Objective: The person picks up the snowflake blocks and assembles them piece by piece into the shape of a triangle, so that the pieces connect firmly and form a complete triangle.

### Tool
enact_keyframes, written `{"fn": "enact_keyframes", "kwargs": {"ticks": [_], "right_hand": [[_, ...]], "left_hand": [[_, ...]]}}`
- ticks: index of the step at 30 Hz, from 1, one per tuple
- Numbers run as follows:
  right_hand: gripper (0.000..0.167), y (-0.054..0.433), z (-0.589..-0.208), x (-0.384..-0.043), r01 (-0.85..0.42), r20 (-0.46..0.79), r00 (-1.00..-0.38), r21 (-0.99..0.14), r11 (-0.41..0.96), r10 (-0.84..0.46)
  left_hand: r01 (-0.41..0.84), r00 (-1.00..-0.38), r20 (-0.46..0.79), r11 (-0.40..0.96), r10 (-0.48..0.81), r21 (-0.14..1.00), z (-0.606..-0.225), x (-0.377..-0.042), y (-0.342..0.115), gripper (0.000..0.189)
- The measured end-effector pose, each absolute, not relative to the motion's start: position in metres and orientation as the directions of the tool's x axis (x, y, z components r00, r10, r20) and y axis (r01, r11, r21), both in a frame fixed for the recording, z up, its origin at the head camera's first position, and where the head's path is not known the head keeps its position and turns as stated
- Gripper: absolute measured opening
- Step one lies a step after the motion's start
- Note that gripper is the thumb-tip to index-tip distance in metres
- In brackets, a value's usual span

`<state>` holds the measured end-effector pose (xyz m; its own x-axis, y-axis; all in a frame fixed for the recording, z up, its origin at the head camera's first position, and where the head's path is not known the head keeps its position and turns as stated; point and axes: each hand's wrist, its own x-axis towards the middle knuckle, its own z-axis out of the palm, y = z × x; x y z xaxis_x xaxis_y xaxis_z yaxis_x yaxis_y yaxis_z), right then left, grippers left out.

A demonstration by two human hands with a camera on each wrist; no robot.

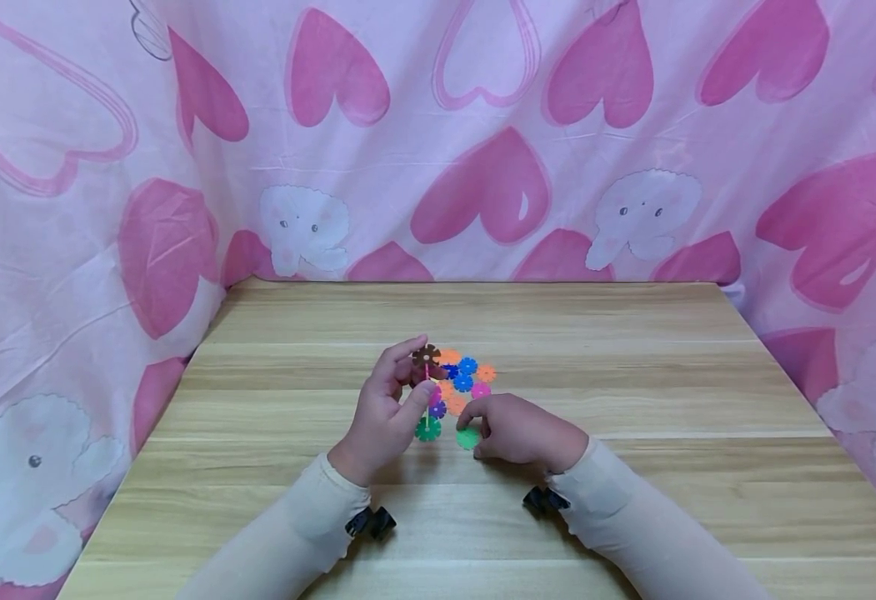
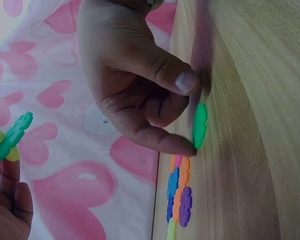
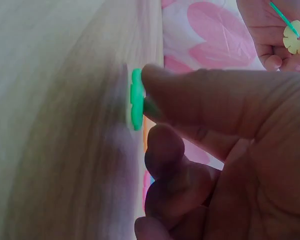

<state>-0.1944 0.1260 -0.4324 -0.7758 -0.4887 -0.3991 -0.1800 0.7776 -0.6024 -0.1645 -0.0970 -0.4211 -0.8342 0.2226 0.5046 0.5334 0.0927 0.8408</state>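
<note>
My left hand [image 1: 385, 408] holds a joined piece of notched plastic flower discs between thumb and fingers. A brown disc [image 1: 426, 357] tops it, a green disc [image 1: 427, 429] is at the bottom, and a pink one stands edge-on between them. A yellow disc [image 3: 296, 37] of this piece shows in the right wrist view. Low over the table, my right hand [image 1: 523, 429] has its thumb and index finger curled at the edges of a light green disc [image 1: 468, 438], which lies flat at table height. The left wrist view shows this light green disc [image 2: 200, 126] edge-on.
Loose discs lie in a group beyond my hands: blue [image 1: 468, 365], orange [image 1: 486, 372], pink [image 1: 481, 389] and purple [image 1: 438, 409] ones. They rest on the wooden table [image 1: 670, 358]. A pink heart-patterned cloth [image 1: 483, 167] hangs behind and at both sides.
</note>
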Motion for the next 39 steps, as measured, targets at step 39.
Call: {"fn": "enact_keyframes", "kwargs": {"ticks": [39], "right_hand": [[0.029,0.141,-0.402,-0.187,-0.409,0.371,-0.876,-0.91,0.067,-0.308]], "left_hand": [[0.555,-0.817,0.521,0.089,0.247,0.827,-0.421,-0.165,-0.096,0.054]]}}
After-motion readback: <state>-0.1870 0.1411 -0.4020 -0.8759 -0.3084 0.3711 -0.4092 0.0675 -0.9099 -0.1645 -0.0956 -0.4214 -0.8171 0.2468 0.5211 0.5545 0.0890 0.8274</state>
